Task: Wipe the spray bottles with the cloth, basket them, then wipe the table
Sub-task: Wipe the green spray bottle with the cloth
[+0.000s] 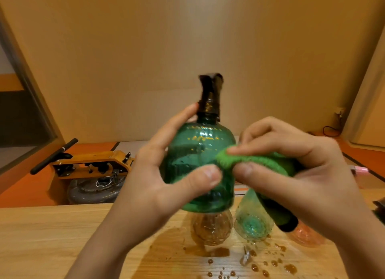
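Above the wooden table [52, 237], both hands meet around a dark green spray bottle [195, 149] held upright in the air. The left hand [158, 174] grips its body, thumb across the front, index finger reaching up towards the neck, the other fingers hidden behind. The right hand [291, 164] pinches a green cloth [250, 160] between thumb and fingers and presses its folded edge against the bottle's right side, just beside the left thumb tip. The bottle's black spray head [210, 91] points up and is blurred.

The green bottle is see-through, but whether it holds liquid cannot be told. Directly below it, a clear bottle [212, 226] lies on the table, with a pale green bottle [252, 222] just beside it and a pink bottle [308, 236] further right, mostly hidden by the right wrist. A puddle [166, 247] spreads on the wood by the clear bottle, and droplets [270, 264] dot the near edge. Beyond the table, a yellow machine [93, 164] sits on the floor.
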Tool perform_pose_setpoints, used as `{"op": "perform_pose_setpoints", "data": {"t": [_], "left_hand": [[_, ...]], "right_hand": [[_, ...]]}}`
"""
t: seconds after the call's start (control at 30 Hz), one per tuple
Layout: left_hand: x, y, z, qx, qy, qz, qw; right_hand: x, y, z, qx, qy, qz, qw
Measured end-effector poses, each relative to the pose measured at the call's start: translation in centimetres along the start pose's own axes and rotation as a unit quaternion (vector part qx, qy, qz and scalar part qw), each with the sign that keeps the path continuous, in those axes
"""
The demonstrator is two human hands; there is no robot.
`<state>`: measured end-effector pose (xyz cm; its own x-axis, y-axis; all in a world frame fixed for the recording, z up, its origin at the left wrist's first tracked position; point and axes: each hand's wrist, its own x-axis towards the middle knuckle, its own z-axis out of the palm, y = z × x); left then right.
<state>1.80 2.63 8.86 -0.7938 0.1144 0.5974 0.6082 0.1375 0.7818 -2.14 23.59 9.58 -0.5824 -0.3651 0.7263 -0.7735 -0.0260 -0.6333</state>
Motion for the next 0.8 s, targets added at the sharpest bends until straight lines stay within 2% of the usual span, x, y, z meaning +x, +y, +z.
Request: {"op": "perform_pose_setpoints", "data": {"t": [0.07, 0.23, 0.4, 0.57, 0.67, 0.8], "left_hand": [[0.1, -0.1, -0.3, -0.012, 0.019, 0.004, 1.000], [-0.2, 0.0, 0.4, -0.017, -0.013, -0.008, 1.000], [0.0, -0.3, -0.4, -0.045, 0.020, -0.009, 0.999], [0.1, -0.5, -0.1, -0.082, 0.034, -0.013, 0.996], [0.2, -0.6, -0.4, -0.110, 0.036, -0.018, 0.993], [0.2, -0.8, -0.4, -0.139, 0.019, -0.044, 0.989]], "right_hand": [[-0.1, 0.0, 0.1, -0.014, -0.004, -0.012, 1.000], [0.1, 0.4, 1.4, 0.015, 0.130, -0.002, 0.991], [0.0, 0.1, 1.0, 0.029, 0.045, -0.012, 0.998], [0.0, 0.2, 2.6, 0.070, 0.151, 0.025, 0.986], [-0.1, 0.4, 3.2, 0.102, 0.168, 0.043, 0.980], [-0.2, 0.5, 3.5, 0.068, 0.182, 0.013, 0.981]]}}
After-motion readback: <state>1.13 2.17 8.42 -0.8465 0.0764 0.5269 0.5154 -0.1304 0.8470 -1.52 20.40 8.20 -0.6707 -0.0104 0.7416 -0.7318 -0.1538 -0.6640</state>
